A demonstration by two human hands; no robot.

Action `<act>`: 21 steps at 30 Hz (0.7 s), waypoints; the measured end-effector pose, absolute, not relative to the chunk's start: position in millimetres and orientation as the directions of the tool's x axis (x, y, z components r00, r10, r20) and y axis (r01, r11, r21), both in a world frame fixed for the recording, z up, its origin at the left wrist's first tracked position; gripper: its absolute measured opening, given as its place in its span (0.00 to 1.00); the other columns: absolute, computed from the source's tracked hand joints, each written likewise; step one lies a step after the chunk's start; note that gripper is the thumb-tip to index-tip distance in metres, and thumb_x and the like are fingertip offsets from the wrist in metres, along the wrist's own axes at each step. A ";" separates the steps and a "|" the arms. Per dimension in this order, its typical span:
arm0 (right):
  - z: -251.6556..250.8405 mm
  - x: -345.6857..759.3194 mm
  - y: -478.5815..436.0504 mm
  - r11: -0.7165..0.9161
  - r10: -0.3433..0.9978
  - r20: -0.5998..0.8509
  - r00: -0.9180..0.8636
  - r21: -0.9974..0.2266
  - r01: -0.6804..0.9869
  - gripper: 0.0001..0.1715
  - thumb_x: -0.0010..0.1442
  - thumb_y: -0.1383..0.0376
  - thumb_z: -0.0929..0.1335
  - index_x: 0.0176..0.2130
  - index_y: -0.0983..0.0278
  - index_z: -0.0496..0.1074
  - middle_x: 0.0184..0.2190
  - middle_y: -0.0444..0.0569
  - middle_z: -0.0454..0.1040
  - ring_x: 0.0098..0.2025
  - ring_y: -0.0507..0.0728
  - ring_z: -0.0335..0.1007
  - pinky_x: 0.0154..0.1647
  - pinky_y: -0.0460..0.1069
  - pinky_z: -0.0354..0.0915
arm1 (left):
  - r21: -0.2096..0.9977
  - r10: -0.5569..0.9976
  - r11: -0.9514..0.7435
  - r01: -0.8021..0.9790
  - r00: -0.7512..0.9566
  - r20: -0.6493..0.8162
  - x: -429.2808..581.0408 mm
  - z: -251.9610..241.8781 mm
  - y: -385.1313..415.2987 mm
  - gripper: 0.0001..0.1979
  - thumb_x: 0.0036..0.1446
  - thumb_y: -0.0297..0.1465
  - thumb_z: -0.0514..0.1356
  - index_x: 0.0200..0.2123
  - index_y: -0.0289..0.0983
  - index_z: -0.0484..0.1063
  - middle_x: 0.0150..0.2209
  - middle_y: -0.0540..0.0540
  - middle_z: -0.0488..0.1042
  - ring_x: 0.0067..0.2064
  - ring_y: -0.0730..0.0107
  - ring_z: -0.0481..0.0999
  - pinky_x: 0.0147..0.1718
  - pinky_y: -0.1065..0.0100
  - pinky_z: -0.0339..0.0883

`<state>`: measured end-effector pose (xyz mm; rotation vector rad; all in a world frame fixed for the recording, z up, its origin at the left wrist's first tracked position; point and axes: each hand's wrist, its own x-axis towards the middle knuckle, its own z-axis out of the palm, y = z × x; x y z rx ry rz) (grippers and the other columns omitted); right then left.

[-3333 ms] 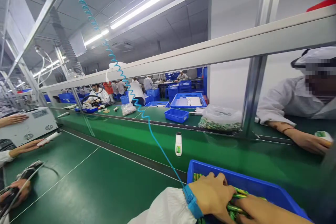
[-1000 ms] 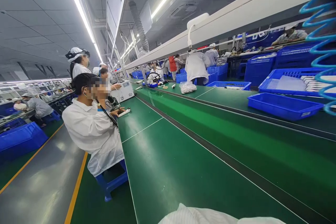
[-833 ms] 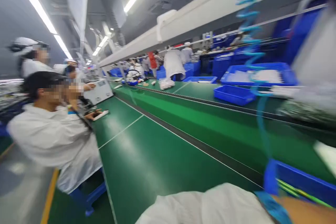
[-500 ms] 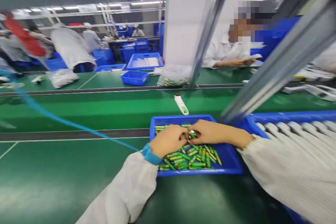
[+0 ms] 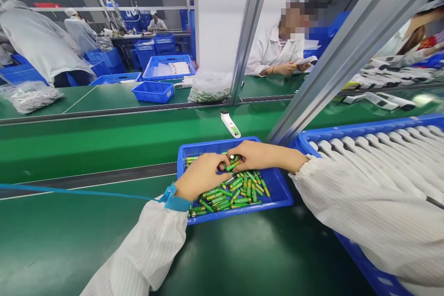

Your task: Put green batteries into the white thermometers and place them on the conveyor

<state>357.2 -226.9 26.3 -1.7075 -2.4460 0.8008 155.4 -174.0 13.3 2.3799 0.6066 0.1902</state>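
A shallow blue plastic tray (image 5: 234, 212) lies on the green belt in front of me, holding a loose heap of green cylindrical batteries (image 5: 229, 194). Both hands are over the tray, with fingertips meeting above the heap. My right hand (image 5: 258, 156) pinches at least one battery with its fingers. My left hand (image 5: 201, 176) curls down against the batteries, and what its fingers hold is hidden. A blue wrist strap (image 5: 175, 202) circles my left wrist, and both forearms wear white sleeves.
A larger blue tray (image 5: 367, 128) of white parts lies right, under my right sleeve. A white bottle (image 5: 230, 124) stands beyond the tray. A metal post (image 5: 249, 23) rises ahead. Across the bench, a co-worker (image 5: 280, 51) holds a white object. Further blue trays stand behind.
My view has swung down from the ceiling and the far line to the tray. Over the last half second, the tray has shifted left in view, and my hands stay together over the batteries.
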 end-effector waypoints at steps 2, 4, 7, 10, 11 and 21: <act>25.7 357.6 -226.1 0.260 0.887 -0.238 -0.396 -0.453 0.853 0.07 0.56 0.61 0.71 0.33 0.61 0.71 0.24 0.40 0.68 0.26 0.52 0.63 0.28 0.45 0.52 | 0.658 0.480 -0.650 0.381 0.877 -0.033 155.1 16.2 -174.9 0.09 0.58 0.39 0.61 0.36 0.39 0.75 0.32 0.49 0.77 0.36 0.64 0.74 0.33 0.67 0.61; 26.9 357.6 -226.0 0.244 0.890 -0.243 -0.386 -0.461 0.853 0.08 0.55 0.60 0.71 0.32 0.61 0.70 0.23 0.39 0.67 0.26 0.52 0.62 0.27 0.45 0.52 | 0.684 0.484 -0.625 0.377 0.874 -0.039 154.8 17.6 -175.3 0.11 0.61 0.39 0.58 0.35 0.39 0.76 0.32 0.49 0.77 0.34 0.65 0.74 0.33 0.68 0.62; 31.6 357.2 -226.8 0.192 0.894 -0.267 -0.361 -0.501 0.844 0.11 0.54 0.58 0.72 0.30 0.62 0.68 0.22 0.38 0.66 0.25 0.51 0.61 0.26 0.45 0.51 | 0.725 0.503 -0.583 0.367 0.864 -0.033 154.8 17.1 -174.6 0.10 0.60 0.37 0.58 0.35 0.39 0.77 0.32 0.49 0.78 0.34 0.66 0.75 0.34 0.68 0.64; 36.6 357.8 -227.4 0.151 0.892 -0.273 -0.361 -0.572 0.806 0.16 0.54 0.54 0.73 0.30 0.62 0.68 0.22 0.38 0.65 0.25 0.51 0.60 0.27 0.45 0.53 | 0.776 0.553 -0.509 0.373 0.832 -0.037 156.1 14.7 -173.3 0.08 0.58 0.36 0.61 0.36 0.39 0.76 0.32 0.48 0.78 0.35 0.66 0.76 0.35 0.68 0.67; 37.5 358.5 -227.3 0.145 0.890 -0.272 -0.366 -0.593 0.792 0.18 0.54 0.52 0.73 0.30 0.63 0.69 0.22 0.38 0.65 0.25 0.51 0.60 0.27 0.45 0.53 | 0.794 0.567 -0.482 0.370 0.823 -0.038 156.7 13.8 -172.8 0.07 0.57 0.35 0.62 0.35 0.38 0.76 0.32 0.48 0.78 0.35 0.66 0.77 0.36 0.68 0.68; 34.4 362.0 -225.9 0.153 0.892 -0.246 -0.379 -0.625 0.765 0.19 0.59 0.49 0.70 0.33 0.63 0.74 0.21 0.39 0.64 0.23 0.51 0.59 0.26 0.46 0.53 | 0.966 0.723 -0.190 0.173 0.691 0.018 160.5 20.9 -167.6 0.10 0.49 0.32 0.69 0.32 0.35 0.72 0.30 0.47 0.79 0.34 0.67 0.79 0.36 0.68 0.72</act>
